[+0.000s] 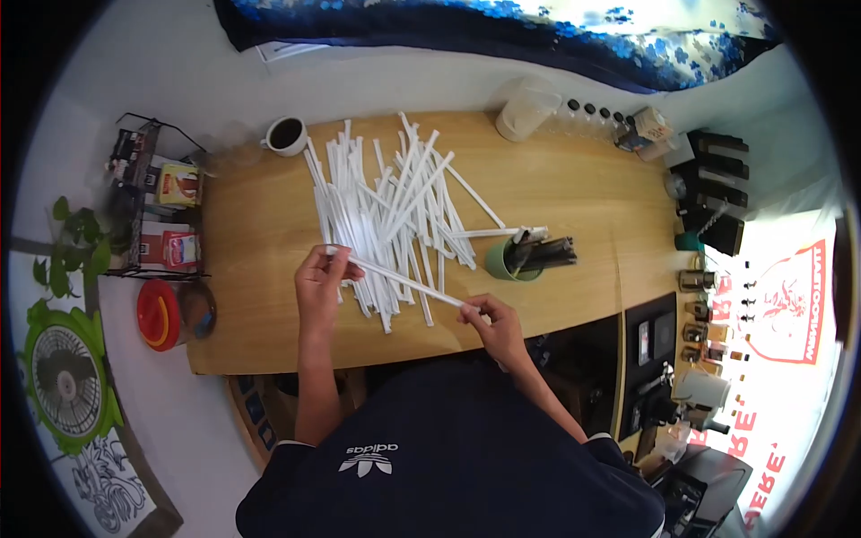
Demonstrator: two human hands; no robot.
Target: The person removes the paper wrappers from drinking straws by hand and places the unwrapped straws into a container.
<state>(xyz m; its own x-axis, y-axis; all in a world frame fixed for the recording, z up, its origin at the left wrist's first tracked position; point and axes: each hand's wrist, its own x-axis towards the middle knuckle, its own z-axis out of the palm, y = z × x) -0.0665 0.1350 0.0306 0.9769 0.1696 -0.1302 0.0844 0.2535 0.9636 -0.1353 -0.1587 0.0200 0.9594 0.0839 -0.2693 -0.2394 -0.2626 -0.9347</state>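
A heap of several white paper-wrapped straws [386, 202] lies spread over the wooden table [574, 188]. My left hand [321, 280] pinches one end of a single wrapped straw [404, 281] at the near edge of the heap. My right hand [491, 321] pinches that straw's other end, near the table's front edge. The straw runs slanted between both hands, just above the table. A green cup [504, 262] holding dark straws stands to the right of the heap, beyond my right hand.
A white mug of dark drink [286, 134] stands at the table's far left corner. A clear plastic container [526, 109] and small bottles [596, 114] sit at the far edge. A wire rack with boxes [157, 202] and a red-lidded jar [170, 314] are off the left end.
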